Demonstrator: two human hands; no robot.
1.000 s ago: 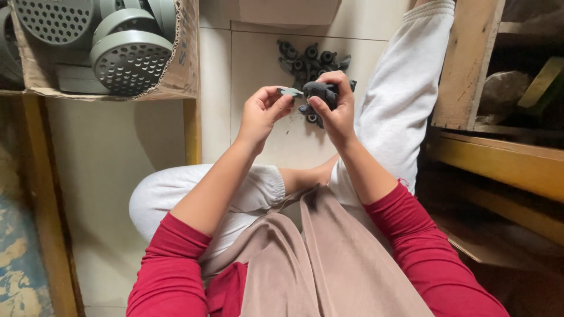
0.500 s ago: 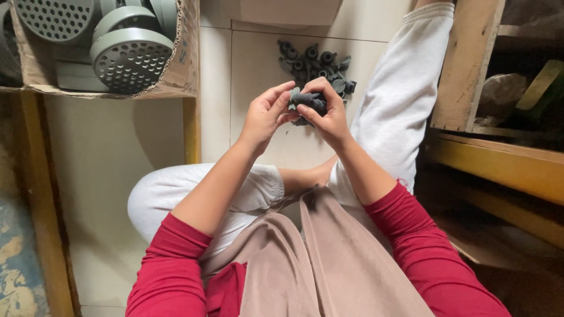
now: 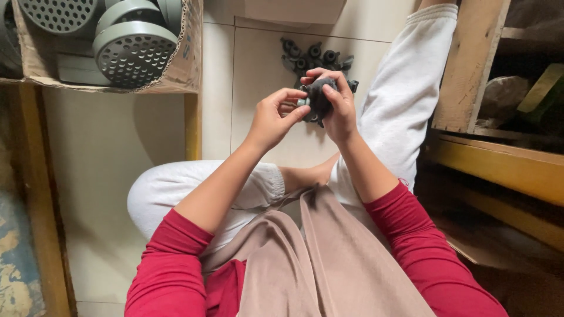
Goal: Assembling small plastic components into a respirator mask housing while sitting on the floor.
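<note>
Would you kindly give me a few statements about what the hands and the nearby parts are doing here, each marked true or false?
1. Both hands hold one small dark part. True.
2. The right hand rests flat on the floor. False: it grips the dark part, raised.
3. A heap of dark parts lies on the tiled floor. True.
4. The cardboard box holds red cloth. False: it holds grey perforated discs.
5. The left hand touches the box. False: it meets the dark part.

Soft, even daylight, brightest on the pale floor tiles toward twelve o'clock. Dim and murky among the wooden shelves at three o'clock. Sharp mid-frame, slightly stretched at the edges, no glare.
</note>
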